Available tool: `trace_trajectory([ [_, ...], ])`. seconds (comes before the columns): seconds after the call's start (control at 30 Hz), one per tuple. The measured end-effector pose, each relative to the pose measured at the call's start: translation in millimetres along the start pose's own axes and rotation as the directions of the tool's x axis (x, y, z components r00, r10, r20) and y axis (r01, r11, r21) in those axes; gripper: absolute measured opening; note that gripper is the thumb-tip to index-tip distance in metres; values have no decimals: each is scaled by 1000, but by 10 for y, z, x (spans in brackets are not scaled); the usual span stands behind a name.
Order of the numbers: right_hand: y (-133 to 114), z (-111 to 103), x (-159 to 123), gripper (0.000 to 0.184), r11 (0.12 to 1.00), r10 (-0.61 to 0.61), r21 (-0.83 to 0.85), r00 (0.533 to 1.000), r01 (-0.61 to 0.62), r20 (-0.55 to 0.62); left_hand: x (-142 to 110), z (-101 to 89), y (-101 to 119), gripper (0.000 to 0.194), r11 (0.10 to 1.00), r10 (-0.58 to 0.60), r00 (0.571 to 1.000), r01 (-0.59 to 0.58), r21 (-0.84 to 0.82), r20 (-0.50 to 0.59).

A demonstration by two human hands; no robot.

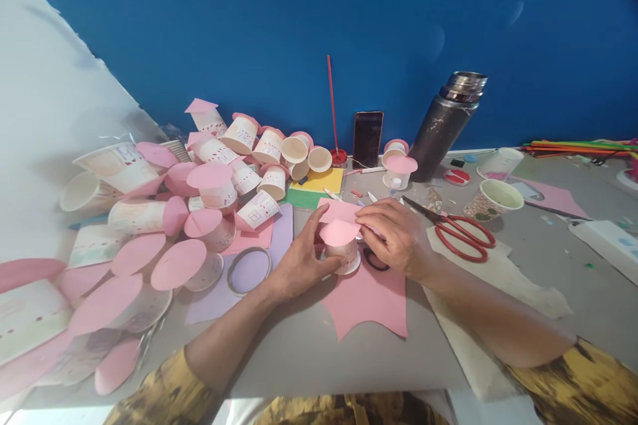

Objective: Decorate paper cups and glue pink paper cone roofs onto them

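Observation:
In the middle of the desk an upside-down paper cup [343, 259] wears a pink paper cone roof [340, 232]. My left hand [304, 259] is closed round the cup's left side, thumb across its front. My right hand [391, 232] has its fingertips pressed together at the roof's right edge; whether they pinch the roof or something small is hidden. Beneath the cup lies a cut piece of pink paper [369, 305]. A dark ring-shaped thing [376, 260], perhaps a scissor handle or tape, shows under my right hand.
Many pink-roofed cups [212, 186] crowd the left. A tape roll [249, 271] lies on purple paper [207, 302]. Red-handled scissors [463, 237] rest at right near a patterned cup [493, 200]. A dark flask [446, 129] and a phone [367, 138] stand by the blue wall.

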State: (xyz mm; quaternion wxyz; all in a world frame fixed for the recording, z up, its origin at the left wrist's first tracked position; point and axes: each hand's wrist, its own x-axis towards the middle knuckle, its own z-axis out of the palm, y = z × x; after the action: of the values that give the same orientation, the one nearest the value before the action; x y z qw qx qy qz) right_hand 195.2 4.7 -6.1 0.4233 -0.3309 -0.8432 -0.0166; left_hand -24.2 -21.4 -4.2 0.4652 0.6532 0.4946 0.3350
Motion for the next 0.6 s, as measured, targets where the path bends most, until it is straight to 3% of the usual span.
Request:
trace_trajectory([
  [0.1,-2,-7,9,16,994,96,-42,994,-98,-49,-16,5,33,99,998,-23,998,26,-57,59],
  [0.17,23,-13,25,15,954,286,-72,956,-291,-70,-30,-3,63,99,995,-38,993,48,-90,109],
  [0.23,73,-22,50,16,854,510,-102,860,-510,-29,-44,-15,89,99,995,-40,991,51,-87,130],
  [0.3,136,-30,78,20,739,673,-122,733,-663,97,-56,-28,99,98,995,-40,990,51,-80,134],
  [0.37,201,-36,99,23,670,737,-131,634,-730,235,-60,-37,95,95,993,-41,991,55,-106,130],
  [0.43,273,-44,110,25,650,747,-138,597,-747,292,-55,-44,85,91,988,-43,994,58,-144,104],
  [0.6,573,-108,108,26,567,822,-219,562,-794,91,-14,-64,112,75,978,-71,997,65,-196,-27],
])
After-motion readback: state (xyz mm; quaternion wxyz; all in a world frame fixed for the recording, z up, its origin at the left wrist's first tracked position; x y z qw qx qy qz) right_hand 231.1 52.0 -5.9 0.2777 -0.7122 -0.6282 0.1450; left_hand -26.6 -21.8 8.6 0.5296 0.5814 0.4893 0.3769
